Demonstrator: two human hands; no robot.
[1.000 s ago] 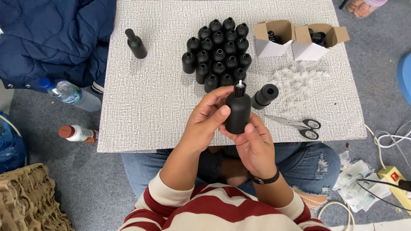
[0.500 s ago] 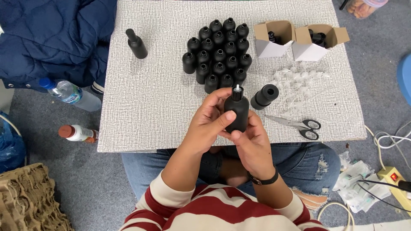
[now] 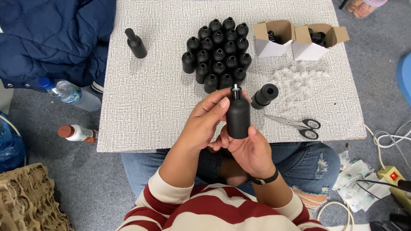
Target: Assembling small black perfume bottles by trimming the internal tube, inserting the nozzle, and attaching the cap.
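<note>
Both hands are on the matte black bottle, upright just off the table's near edge. Right hand cups the base, fingers curled closed under it; left hand pinches neck and white insert from above. It looks light, rigid, smooth-skinned (possibly slippery), so the body is the safest place to hold it.

Both hands holding upright black bottle, bottle cluster behind, scissors right
</note>
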